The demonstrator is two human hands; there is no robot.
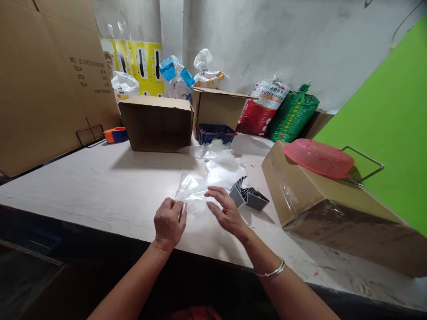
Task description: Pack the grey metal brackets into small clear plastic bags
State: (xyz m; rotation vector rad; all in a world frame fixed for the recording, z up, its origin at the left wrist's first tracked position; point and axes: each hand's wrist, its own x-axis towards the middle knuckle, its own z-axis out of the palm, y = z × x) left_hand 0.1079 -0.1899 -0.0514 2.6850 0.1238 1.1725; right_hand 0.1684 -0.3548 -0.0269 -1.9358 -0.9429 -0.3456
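My left hand is closed, its fingers pinching the near left edge of a clear plastic bag. Just right of it, my right hand is open with thumb and fingers apart, hovering by the bag's right side. Beyond the hands, more clear plastic bags lie in a loose pile on the white table. Beside my right hand, several folded grey pieces lean against one another; what they are I cannot tell.
Behind the pile are an open cardboard box and a dark blue basket. An orange and blue tape dispenser lies at the left. On the right, a pink plastic basin rests on a taped carton. Filled sacks line the wall.
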